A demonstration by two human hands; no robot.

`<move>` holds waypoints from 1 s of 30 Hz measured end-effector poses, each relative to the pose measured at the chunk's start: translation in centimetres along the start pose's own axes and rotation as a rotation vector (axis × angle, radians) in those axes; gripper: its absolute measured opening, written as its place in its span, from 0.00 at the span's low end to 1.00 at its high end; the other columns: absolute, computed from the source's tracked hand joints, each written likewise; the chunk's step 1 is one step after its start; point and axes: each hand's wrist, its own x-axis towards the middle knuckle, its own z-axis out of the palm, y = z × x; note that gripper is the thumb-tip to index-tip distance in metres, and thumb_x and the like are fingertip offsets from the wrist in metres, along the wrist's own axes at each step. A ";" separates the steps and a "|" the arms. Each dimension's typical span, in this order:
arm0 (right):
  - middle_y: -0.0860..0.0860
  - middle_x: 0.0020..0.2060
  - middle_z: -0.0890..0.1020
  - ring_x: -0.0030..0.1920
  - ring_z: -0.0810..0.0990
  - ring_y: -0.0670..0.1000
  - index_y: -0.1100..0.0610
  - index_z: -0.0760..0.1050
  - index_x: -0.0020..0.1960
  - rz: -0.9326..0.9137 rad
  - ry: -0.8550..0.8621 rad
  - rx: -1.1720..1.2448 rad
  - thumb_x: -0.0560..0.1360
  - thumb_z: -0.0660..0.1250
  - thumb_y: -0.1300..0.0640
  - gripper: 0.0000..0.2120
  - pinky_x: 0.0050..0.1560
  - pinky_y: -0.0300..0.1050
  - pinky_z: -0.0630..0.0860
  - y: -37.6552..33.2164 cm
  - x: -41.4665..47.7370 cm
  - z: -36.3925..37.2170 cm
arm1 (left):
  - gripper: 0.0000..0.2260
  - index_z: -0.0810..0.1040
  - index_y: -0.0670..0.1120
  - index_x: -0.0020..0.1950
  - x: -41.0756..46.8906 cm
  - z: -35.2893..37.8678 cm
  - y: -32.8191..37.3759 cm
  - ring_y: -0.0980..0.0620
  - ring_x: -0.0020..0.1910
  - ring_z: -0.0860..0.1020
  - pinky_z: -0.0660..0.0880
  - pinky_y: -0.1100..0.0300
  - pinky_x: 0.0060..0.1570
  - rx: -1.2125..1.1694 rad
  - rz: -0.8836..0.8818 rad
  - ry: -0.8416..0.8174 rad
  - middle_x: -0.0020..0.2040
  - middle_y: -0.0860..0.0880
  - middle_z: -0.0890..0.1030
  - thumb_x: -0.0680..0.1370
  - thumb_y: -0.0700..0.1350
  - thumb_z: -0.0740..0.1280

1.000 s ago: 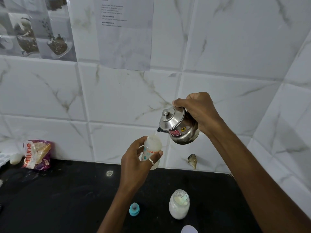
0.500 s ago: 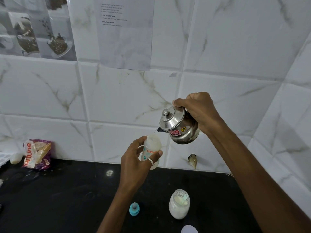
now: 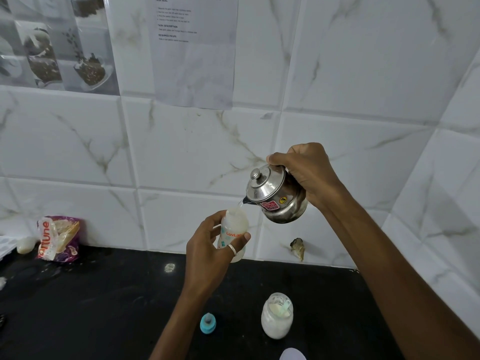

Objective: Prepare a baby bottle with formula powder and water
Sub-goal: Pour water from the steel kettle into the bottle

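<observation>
My left hand (image 3: 207,252) holds a small translucent baby bottle (image 3: 233,224), open at the top, upright above the black counter (image 3: 104,307). My right hand (image 3: 309,172) grips a lidded steel pot (image 3: 275,197) tilted to the left, its spout just over the bottle's mouth. A thin stream of water runs from the spout into the bottle. The bottle's blue teat cap (image 3: 207,323) lies on the counter below. Beside it stands an open glass jar of white formula powder (image 3: 276,317) with a pale scoop inside.
A purple and white snack packet (image 3: 58,237) leans on the tiled wall at the left, with a small whitish object (image 3: 25,245) next to it. A printed sheet (image 3: 193,48) is taped to the wall. A white lid edge (image 3: 292,354) shows at the bottom.
Almost nothing has changed: both hands hold the same pose and the pot keeps pouring into the bottle.
</observation>
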 end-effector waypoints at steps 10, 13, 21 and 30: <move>0.47 0.22 0.68 0.30 0.69 0.49 0.55 0.67 0.26 0.003 0.002 0.014 0.66 0.78 0.58 0.20 0.36 0.45 0.69 0.1 0.0 -0.1 | 0.28 0.72 0.60 0.65 -0.1 0.0 -0.2 0.56 0.62 0.77 0.71 0.72 0.51 -0.015 -0.001 -0.002 0.63 0.60 0.77 0.67 0.57 0.76; 0.47 0.22 0.68 0.29 0.69 0.49 0.55 0.67 0.26 -0.001 0.002 0.012 0.66 0.78 0.58 0.20 0.36 0.45 0.69 0.1 0.0 -0.1 | 0.28 0.72 0.60 0.65 -0.1 -0.1 -0.1 0.57 0.62 0.77 0.71 0.73 0.50 -0.014 -0.001 0.001 0.62 0.61 0.77 0.67 0.58 0.75; 0.46 0.21 0.68 0.28 0.69 0.48 0.55 0.67 0.26 0.000 0.005 0.004 0.66 0.77 0.58 0.20 0.36 0.44 0.70 0.0 0.0 -0.1 | 0.24 0.72 0.67 0.59 -0.1 -0.1 0.2 0.66 0.57 0.77 0.72 0.75 0.47 0.001 0.004 0.006 0.59 0.68 0.76 0.66 0.60 0.75; 0.45 0.20 0.67 0.29 0.69 0.49 0.53 0.65 0.23 0.003 0.009 0.015 0.66 0.78 0.58 0.23 0.37 0.46 0.70 0.1 0.1 -0.1 | 0.26 0.72 0.60 0.65 -0.1 0.0 -0.2 0.56 0.62 0.77 0.72 0.73 0.51 0.009 -0.002 -0.001 0.62 0.61 0.77 0.70 0.53 0.78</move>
